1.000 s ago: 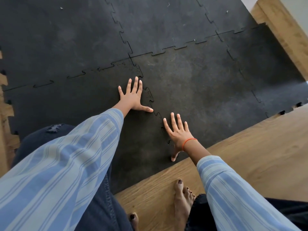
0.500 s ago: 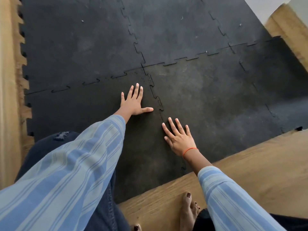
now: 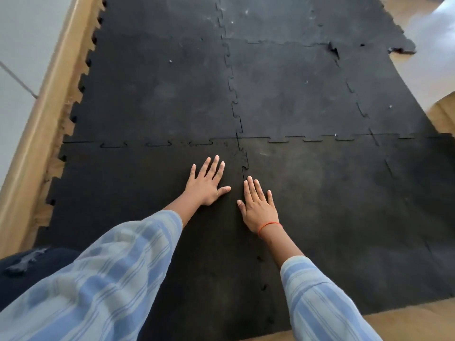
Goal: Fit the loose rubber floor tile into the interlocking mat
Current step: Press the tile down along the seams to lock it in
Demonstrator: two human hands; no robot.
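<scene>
The black interlocking rubber mat [image 3: 295, 94] covers most of the floor ahead. The near left tile [image 3: 138, 183] lies under my left hand [image 3: 206, 185], which rests flat with fingers spread. My right hand [image 3: 258, 207], with an orange band at the wrist, lies flat with fingers spread on the near right tile [image 3: 332, 205], right beside the toothed seam [image 3: 243, 166] between the two tiles. The seam's teeth look slightly raised just beyond my fingers. Neither hand holds anything.
A wooden skirting board [image 3: 37, 134] and pale wall run along the left edge of the mat. Wood floor [image 3: 406, 326] shows at the near right. At the far right a mat corner [image 3: 403, 48] looks torn and lifted. My knee in dark jeans [image 3: 32, 264] is at lower left.
My view has swung up and to the left, showing more of the mat. My right hand slid forward along the seam, closer to my left hand. Both stay flat.
</scene>
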